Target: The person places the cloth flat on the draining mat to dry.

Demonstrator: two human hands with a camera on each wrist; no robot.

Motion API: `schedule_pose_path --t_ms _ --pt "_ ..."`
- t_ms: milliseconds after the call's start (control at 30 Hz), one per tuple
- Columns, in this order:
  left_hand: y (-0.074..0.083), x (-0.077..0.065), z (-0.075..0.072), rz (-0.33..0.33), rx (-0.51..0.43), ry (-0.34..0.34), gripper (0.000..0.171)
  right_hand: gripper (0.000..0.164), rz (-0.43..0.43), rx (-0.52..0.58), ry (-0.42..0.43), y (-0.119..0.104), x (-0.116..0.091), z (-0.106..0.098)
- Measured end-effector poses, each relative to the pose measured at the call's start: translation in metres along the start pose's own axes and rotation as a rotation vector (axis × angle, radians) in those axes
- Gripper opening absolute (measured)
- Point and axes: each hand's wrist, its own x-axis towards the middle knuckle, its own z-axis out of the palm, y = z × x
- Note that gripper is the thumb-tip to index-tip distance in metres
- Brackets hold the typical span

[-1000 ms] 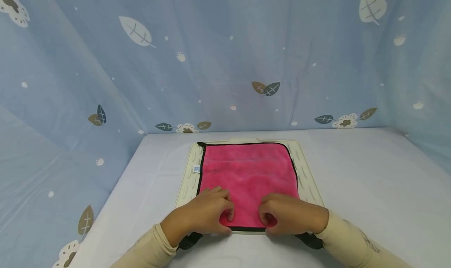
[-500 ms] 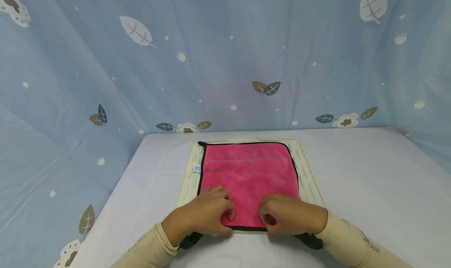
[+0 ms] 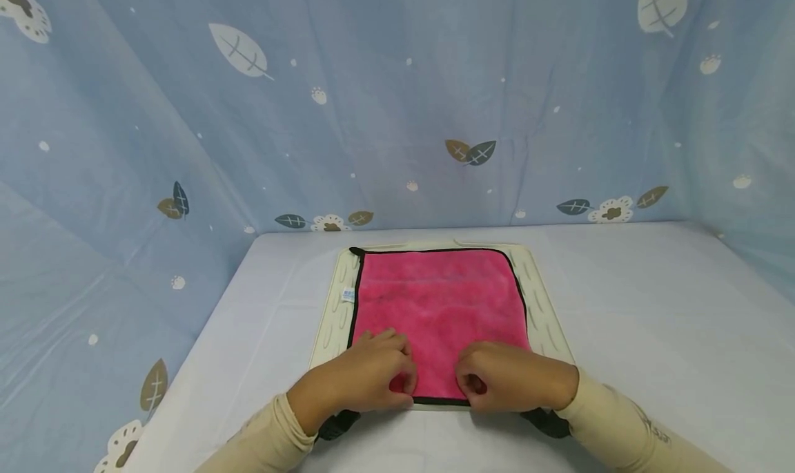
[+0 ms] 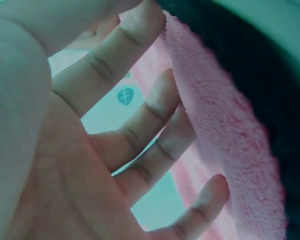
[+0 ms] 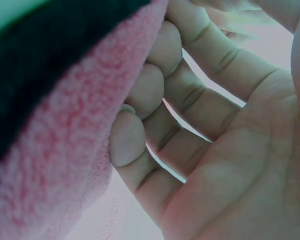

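A pink plush towel (image 3: 437, 307) with a black border lies spread on a cream, textured board (image 3: 549, 314). At its near edge, my left hand (image 3: 373, 373) pinches the border between thumb and index finger, left of the middle. My right hand (image 3: 509, 376) pinches the same edge a little further right, its other fingers curled. The left wrist view shows fingertips (image 4: 165, 92) against the towel's fuzzy side, the remaining fingers loosely bent. Curled fingers (image 5: 150, 90) press on the pile in the right wrist view. Both thumb tips are mostly hidden there.
The board rests on a table with a white cloth (image 3: 652, 321). A blue curtain (image 3: 385, 114) printed with leaves and flowers hangs behind and along the sides. A small white tag (image 3: 348, 294) sticks out from the towel's left edge.
My right thumb and index finger have come together at the near edge, then the left ones have too. The towel lies almost as before, and the head view has tilted slightly.
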Motion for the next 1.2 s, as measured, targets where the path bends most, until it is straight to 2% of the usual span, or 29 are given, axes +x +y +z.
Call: schedule_pose_path --t_ms 233,533,667,1000,1200 --pt "0.001 -0.001 0.0 -0.002 -0.014 -0.05 0.019 0.03 0.006 0.0 0.0 0.0 -0.001 0.001" --pt "0.003 -0.001 -0.001 0.002 0.045 -0.064 0.022 0.029 -0.012 0.0 0.006 0.0 -0.002 -0.002" --pt "0.004 -0.002 -0.002 0.01 0.054 -0.049 0.022 0.03 -0.008 0.007 -0.002 -0.001 -0.001 -0.003" --pt "-0.005 -0.004 -0.011 0.083 -0.062 0.002 0.021 0.027 0.077 0.028 -0.033 -0.004 -0.002 -0.006" --pt "-0.006 -0.007 -0.018 0.087 -0.109 -0.014 0.02 0.027 0.085 0.014 -0.014 -0.007 -0.003 -0.008"
